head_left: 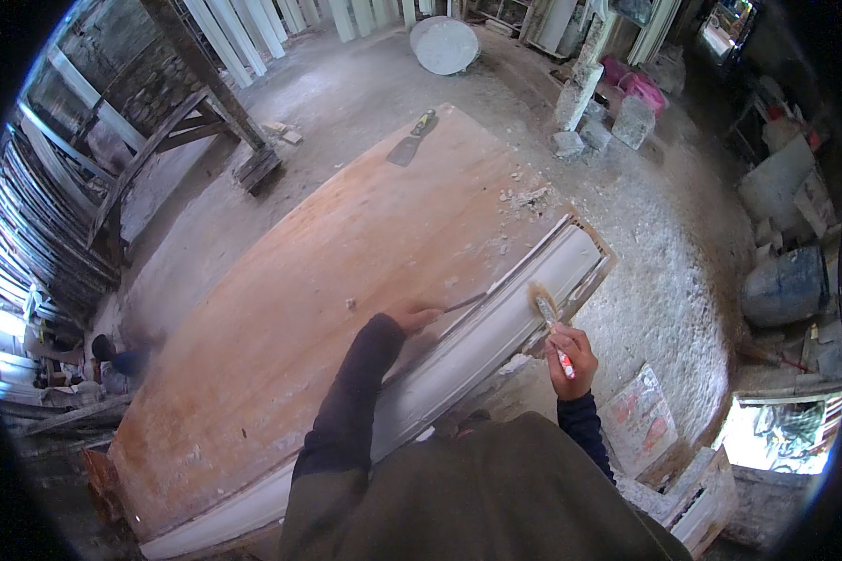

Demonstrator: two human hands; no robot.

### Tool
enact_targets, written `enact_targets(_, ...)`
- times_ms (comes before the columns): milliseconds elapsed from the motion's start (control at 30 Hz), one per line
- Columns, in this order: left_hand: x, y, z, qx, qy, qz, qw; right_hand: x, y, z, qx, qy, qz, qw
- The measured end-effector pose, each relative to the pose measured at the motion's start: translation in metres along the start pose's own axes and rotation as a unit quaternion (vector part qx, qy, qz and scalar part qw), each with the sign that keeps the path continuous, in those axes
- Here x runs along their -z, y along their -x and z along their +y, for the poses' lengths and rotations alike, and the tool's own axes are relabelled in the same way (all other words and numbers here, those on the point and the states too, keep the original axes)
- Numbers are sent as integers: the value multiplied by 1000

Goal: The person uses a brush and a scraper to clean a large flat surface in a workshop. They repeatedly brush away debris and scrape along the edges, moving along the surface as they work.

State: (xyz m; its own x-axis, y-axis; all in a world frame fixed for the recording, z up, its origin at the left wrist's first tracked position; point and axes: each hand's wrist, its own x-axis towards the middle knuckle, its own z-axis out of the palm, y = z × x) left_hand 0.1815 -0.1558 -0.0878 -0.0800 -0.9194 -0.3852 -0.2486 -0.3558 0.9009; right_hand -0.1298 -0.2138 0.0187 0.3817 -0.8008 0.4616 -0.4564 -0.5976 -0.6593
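My right hand (571,360) is closed around the pale, red-marked handle of a paintbrush (545,307). Its light brown bristles rest against a long white plaster moulding (496,323), which runs diagonally along the near edge of a brown board table (290,309). On the far side of the moulding, my left hand (414,318) pinches a thin, dark, narrow tool (465,301). That tool points right along the moulding's far edge; its exact kind cannot be made out. Near the table's far corner lies a scraper (412,138) with a yellow and black handle.
Plaster crumbs (531,196) lie at the table's right end. A white-coated round container (445,45) stands on the floor beyond. At right are a blue barrel (784,286), a pink bag (642,91) and a spattered board (638,419). A wooden frame (192,122) stands at left.
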Motion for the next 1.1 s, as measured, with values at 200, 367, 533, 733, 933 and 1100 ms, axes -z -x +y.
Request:
enact_targets(200, -20, -19, 22, -64, -1, 18, 998, 7, -5, 7, -5, -24, 3, 1000)
enact_targets(367, -9, -23, 8, 10, 30, -3, 999, 9, -4, 13, -22, -30, 16, 999)
enact_targets(533, -32, -62, 17, -70, 10, 28, 997, 7, -5, 7, -34, -52, 16, 998)
enact_targets(733, -17, -55, 67, 19, 41, -13, 999, 10, 1, 25, -16, -50, 32, 998)
enact_targets(933, -38, -82, 58, -6, -27, 9, 1000, 11, 1, 23, -32, -58, 28, 997)
enact_targets(1100, -40, -142, -4, -141, -158, 59, 975, 8, 3, 25, -36, -81, 27, 996)
